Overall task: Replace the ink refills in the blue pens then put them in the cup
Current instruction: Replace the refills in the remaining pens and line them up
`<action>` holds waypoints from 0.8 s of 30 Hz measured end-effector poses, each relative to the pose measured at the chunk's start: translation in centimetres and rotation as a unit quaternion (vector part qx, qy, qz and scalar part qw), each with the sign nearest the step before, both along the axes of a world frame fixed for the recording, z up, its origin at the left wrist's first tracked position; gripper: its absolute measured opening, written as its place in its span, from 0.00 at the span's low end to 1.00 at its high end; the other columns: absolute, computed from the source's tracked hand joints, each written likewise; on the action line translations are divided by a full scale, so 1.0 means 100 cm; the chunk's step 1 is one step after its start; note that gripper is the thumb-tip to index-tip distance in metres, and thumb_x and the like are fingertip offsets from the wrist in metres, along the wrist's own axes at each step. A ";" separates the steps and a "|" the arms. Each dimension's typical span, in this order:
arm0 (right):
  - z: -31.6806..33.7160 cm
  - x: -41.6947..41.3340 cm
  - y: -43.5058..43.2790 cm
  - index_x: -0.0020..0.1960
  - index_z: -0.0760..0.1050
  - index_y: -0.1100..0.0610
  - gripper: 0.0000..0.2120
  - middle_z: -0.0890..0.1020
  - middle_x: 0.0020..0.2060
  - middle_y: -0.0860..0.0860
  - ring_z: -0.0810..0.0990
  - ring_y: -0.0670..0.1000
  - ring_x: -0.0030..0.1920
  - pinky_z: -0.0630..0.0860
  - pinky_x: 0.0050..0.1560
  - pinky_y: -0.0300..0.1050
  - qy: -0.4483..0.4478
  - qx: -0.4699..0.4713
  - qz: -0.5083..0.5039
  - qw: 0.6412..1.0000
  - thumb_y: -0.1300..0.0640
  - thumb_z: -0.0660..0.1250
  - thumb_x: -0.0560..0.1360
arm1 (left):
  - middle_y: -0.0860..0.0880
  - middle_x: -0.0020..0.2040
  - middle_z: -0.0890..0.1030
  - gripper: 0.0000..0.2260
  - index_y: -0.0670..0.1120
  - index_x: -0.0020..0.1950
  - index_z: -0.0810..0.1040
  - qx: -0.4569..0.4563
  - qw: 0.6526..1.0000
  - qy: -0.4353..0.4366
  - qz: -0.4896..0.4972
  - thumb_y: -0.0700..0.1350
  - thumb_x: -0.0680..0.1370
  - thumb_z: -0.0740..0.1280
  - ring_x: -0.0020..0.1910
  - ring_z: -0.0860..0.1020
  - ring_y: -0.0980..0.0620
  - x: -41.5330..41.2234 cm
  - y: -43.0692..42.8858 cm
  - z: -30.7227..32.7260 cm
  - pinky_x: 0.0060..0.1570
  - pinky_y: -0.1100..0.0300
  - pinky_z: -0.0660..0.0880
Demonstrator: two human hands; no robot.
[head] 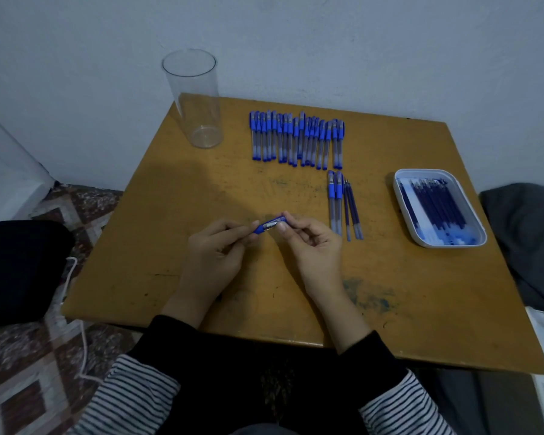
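Note:
A blue pen (pixel 269 227) is held over the middle of the wooden table (pixel 201 189) by both hands. My left hand (pixel 214 252) grips its body, most of which is hidden in the fingers. My right hand (pixel 311 246) pinches its blue capped end. A row of several blue pens (pixel 297 140) lies at the back of the table. Two more pens (pixel 335 200) and two loose refills (pixel 352 211) lie to the right of my hands. A tall clear cup (pixel 197 98) stands empty at the back left.
A white tray (pixel 402 196) holding several dark blue refills sits near the table's right edge. A dark bag (pixel 16 271) and a white cable (pixel 76 324) lie on the patterned floor to the left. Grey cloth (pixel 528 233) lies to the right.

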State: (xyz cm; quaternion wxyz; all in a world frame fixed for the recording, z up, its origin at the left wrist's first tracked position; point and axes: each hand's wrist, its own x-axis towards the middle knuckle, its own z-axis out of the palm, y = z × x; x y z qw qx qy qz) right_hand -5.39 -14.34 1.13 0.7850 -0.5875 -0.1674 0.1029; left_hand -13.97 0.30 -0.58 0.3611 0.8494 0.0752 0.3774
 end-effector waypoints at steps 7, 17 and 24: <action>-0.001 0.001 -0.001 0.46 0.81 0.58 0.10 0.87 0.44 0.47 0.84 0.46 0.52 0.79 0.54 0.40 -0.005 0.003 0.014 1.000 0.72 0.70 0.72 | 0.51 0.42 0.82 0.09 0.43 0.55 0.86 0.004 1.000 0.001 0.001 0.38 0.75 0.73 0.35 0.76 0.58 0.001 -0.001 -0.001 0.37 0.71 0.68; 0.000 -0.002 -0.001 0.50 0.81 0.62 0.11 0.86 0.45 0.50 0.84 0.47 0.52 0.78 0.53 0.38 0.014 0.042 0.015 0.999 0.74 0.69 0.72 | 0.48 0.42 0.82 0.11 0.44 0.59 0.82 -0.006 1.000 -0.024 -0.009 0.40 0.77 0.72 0.35 0.78 0.53 0.001 -0.003 0.002 0.36 0.67 0.72; 0.004 -0.004 -0.003 0.53 0.80 0.61 0.14 0.86 0.48 0.50 0.84 0.48 0.53 0.79 0.54 0.39 -0.003 0.050 0.015 0.999 0.75 0.69 0.72 | 0.50 0.44 0.83 0.11 0.44 0.59 0.82 -0.008 0.999 -0.025 -0.024 0.40 0.77 0.73 0.38 0.79 0.56 0.001 -0.002 0.005 0.37 0.66 0.73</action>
